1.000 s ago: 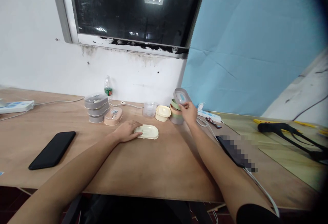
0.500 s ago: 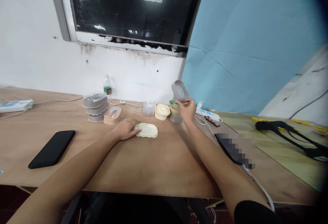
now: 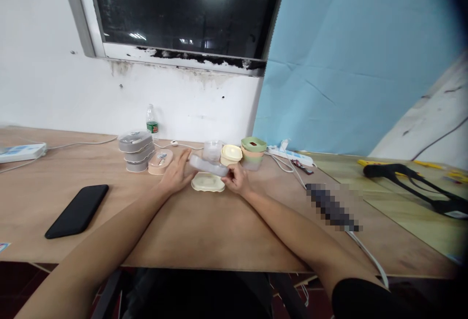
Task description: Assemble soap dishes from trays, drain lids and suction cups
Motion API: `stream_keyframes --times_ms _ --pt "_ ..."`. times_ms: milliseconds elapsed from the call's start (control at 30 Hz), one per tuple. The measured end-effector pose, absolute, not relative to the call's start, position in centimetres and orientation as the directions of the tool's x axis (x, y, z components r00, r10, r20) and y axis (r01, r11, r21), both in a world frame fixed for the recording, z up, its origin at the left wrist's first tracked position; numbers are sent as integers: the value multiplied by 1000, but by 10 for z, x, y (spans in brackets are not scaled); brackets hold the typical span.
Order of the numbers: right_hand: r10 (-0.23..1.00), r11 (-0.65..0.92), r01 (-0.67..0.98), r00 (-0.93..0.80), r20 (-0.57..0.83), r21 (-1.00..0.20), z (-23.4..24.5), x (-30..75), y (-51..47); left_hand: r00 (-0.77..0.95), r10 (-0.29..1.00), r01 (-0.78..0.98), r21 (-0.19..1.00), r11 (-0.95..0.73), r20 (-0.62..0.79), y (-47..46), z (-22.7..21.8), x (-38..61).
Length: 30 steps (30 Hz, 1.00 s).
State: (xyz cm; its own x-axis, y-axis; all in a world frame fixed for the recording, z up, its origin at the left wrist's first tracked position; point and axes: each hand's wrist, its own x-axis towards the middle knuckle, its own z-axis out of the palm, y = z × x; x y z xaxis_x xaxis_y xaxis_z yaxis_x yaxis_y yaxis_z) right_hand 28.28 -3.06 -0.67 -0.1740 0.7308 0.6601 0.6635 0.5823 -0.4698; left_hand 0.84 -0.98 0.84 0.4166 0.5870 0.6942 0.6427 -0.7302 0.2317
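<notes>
On the far side at left stand stacked grey oval plastic boxes (image 3: 138, 150), then a pink oval plastic box (image 3: 160, 163). The left hand (image 3: 176, 175), fingers extended, meets the left end of a translucent grey oblong plastic piece (image 3: 207, 165), raised over a cream oblong plastic tray (image 3: 205, 183); whether it grips is unclear. The right hand (image 3: 238, 179) pinches the piece's right end, nearer than the pale-yellow plastic container (image 3: 231, 152) and green-topped plastic stack (image 3: 253, 153).

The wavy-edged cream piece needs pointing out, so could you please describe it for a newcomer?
On the brown table, between the left hand and right hand, find the translucent container. Below it in view, the wavy-edged cream piece lies low, unlike the taller yellow container behind.
</notes>
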Motion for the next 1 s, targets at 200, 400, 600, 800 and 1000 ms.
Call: stream_keyframes --times_ms 200,400,600,800,1000 --pt "745 537 662 -82 662 -523 -2 272 -36 415 696 711 268 -650 586 -26 23 12" --pt "781 442 641 69 621 -627 3 272 -23 378 827 807 290 -515 417 -33 23 26" --pt "931 314 709 -98 353 -631 -10 276 1 354 918 903 189 -386 179 -16 5 30" --pt "940 286 771 -110 323 -569 -17 273 6 312 937 930 154 -335 154 -5 2 31" --pt "856 313 863 -75 511 -398 9 265 11 319 918 915 175 -363 237 -6 2 27"
